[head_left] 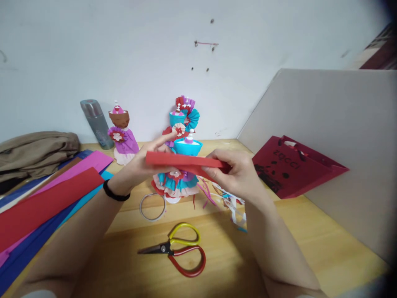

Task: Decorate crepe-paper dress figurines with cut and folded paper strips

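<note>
A folded strip of red crepe paper (182,160) is held level in the air between my two hands. My left hand (138,161) has its left end against the palm and fingers, with the index finger stretched out. At the other end, my right hand (240,171) pinches the strip between thumb and fingers. Behind it stand several paper-dressed figures in blue, red and pink, among them a blue-topped one (187,147), partly hidden. Scissors (170,248) with one yellow and one red handle lie on the table below. A roll of tape (141,207) rests nearby.
Coloured crepe sheets (46,203) and a brown cloth (37,155) lie at left. A grey bottle (97,124) and a purple-dressed figure (125,140) stand at the back. Paper scraps (231,203) lie near my right forearm. A red gift bag (294,169) leans against a white panel (335,124).
</note>
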Tool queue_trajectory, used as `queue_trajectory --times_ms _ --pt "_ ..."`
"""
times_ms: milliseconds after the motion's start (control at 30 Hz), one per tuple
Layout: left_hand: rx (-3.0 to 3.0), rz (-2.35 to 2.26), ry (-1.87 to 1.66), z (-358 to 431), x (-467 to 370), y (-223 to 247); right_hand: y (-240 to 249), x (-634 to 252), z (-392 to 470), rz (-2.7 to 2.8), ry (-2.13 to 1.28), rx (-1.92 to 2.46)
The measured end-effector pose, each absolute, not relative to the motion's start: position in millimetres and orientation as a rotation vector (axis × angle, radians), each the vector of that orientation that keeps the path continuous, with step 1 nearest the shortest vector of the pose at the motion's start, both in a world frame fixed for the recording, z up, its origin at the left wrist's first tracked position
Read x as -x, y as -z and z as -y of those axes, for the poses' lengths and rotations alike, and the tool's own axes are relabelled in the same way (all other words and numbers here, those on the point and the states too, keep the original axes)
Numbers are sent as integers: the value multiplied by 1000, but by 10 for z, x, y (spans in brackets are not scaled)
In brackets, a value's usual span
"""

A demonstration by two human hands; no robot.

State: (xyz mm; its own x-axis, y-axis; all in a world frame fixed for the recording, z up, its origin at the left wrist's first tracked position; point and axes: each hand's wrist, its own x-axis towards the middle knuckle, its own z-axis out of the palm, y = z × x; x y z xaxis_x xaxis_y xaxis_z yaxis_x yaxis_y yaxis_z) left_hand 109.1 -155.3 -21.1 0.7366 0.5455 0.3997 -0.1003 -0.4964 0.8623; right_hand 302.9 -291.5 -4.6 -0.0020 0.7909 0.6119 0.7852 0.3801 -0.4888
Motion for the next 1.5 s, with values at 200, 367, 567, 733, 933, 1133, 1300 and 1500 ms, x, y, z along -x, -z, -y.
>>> queue_trajectory --times_ms 200,367,567,733,933,1133,1300,1500 --pt "-1776 -256 -745 1479 -1064 366 32 -2984 2940 1828 -81 1280" --pt "-1725 -249 -814 1486 -1046 454 21 -2965 2948 1834 -100 1218" --pt "-1708 -282 -894 1614 -1086 371 -23 -2982 2959 1854 -85 1227" --pt "-1721 -551 -954 1715 -1126 275 -33 -2992 2949 1739 -84 1301" --pt "-1826 -603 -915 1694 -1139 359 -17 -2991 2942 1613 -97 1347" --pt "-1932 -555 -1006 1594 -1134 466 2 -2984 2959 1581 -11 1379" --pt "-2077 -461 -1056 1551 -1108 455 29 -2898 2976 1553 99 1386" --pt "-2108 -204 -1180 1497 -1118 486 49 -2900 2965 1581 329 1311"
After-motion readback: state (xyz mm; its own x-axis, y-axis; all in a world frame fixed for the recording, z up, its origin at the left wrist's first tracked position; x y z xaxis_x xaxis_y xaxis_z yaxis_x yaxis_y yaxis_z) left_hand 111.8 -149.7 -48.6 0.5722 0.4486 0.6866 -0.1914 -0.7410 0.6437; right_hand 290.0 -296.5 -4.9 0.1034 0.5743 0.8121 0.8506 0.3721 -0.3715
